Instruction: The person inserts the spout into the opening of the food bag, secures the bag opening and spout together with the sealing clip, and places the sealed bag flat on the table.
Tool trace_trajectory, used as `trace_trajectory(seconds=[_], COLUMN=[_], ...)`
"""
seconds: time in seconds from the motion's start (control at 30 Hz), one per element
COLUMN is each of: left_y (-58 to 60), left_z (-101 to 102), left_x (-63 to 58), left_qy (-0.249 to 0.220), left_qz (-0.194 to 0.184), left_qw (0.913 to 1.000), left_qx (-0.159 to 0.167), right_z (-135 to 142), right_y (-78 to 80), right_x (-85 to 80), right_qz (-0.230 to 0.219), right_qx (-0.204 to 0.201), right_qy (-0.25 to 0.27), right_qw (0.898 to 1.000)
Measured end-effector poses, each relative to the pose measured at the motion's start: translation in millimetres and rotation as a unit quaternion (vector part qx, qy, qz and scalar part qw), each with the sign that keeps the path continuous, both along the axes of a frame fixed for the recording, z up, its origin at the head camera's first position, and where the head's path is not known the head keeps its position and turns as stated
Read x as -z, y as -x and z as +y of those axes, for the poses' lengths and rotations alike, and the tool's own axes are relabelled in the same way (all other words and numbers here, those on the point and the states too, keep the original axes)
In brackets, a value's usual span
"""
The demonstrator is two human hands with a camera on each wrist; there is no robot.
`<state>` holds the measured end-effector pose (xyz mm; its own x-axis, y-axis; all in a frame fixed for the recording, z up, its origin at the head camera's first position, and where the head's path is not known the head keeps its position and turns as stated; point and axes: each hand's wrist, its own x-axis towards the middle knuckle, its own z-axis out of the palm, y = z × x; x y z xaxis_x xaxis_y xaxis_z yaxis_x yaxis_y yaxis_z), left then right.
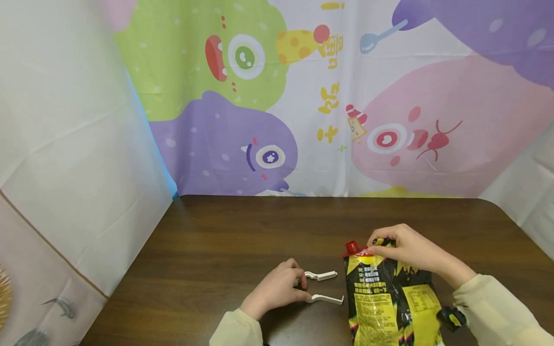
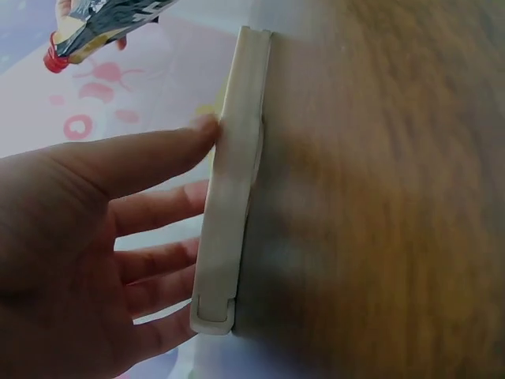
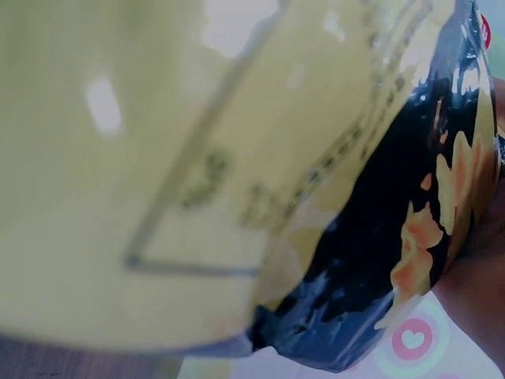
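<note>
My left hand [image 1: 279, 287] pinches a white plastic bag clip [image 1: 328, 300] just above the table. Its two slim arms stand spread apart, pointing right toward the bag. In the left wrist view the clip [image 2: 229, 181] appears edge-on, thumb on the near side and fingers behind. A black and yellow snack bag [image 1: 375, 310], printed with yellow panels, is held upright by its top edge. My right hand [image 1: 404, 247] grips that edge. A red cap [image 1: 352, 247] sits at the bag's top left corner. The bag [image 3: 379, 197] fills most of the right wrist view, hiding most of that hand.
The dark brown wooden table [image 1: 225, 230] spreads out around the hands. A curtain [image 1: 320, 168] with cartoon figures hangs behind its back edge, and pale cloth [image 1: 78, 120] borders the left side. A small dark device [image 1: 451, 318] sits by the right wrist.
</note>
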<state>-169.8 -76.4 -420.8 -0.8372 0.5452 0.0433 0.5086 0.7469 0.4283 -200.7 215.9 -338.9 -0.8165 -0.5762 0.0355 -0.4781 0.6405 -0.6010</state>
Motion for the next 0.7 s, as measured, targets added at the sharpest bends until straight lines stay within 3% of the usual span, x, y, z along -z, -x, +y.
trace_trajectory(seconds=[0.07,0.27,0.5,0.7], left_y=[-0.8,-0.7,-0.2,-1.0], left_z=[-1.8,-2.6,0.3,0.1], left_x=[-0.4,0.9,0.6,-5.9], left_qy=[0.001,0.014,-0.029,-0.071], left_qz=[-0.005,0.034,0.050,0.028], left_qw=[0.9999,0.9988,0.9983,0.9971], left_qx=[0.011,0.033,0.007,-0.004], right_z=[0.0,-0.8,-1.6,-0.9], right_y=[0.3,0.8,1.1,3.1], right_x=[0.3,1.9,0.9,2.3], right_qz=[-0.001,-0.005,-0.003,0.003], right_qx=[0.000,0.009,-0.002,-0.007], right_qy=[-0.001,-0.002,0.004,-0.001], right_qw=[1.000,1.000,1.000,1.000])
